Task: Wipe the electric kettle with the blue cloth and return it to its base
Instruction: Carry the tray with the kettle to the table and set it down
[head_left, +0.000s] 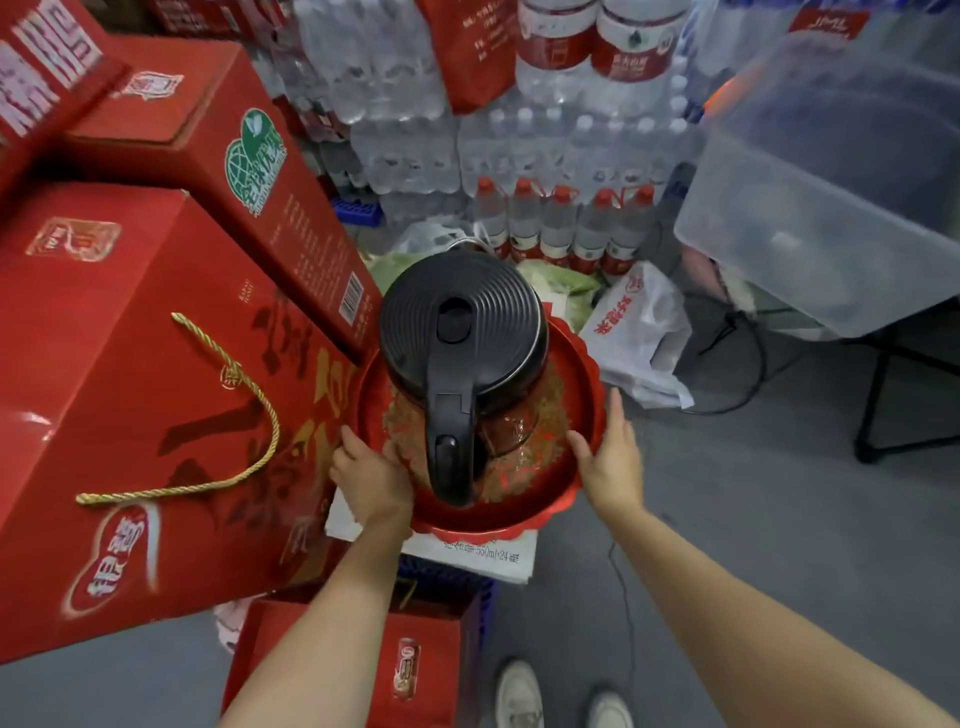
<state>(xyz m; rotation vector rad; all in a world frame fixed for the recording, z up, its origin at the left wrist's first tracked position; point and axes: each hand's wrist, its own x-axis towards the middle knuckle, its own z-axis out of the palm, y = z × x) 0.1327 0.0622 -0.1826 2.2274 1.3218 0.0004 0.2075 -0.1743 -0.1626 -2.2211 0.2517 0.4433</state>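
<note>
Head view looks steeply down; close above kettle (462, 332).

The electric kettle (462, 353) stands upright on a round red tray (582, 415). It has a black ribbed lid, shut, a clear glass body and a black handle that points toward the person. The blue cloth is not seen.
</note>
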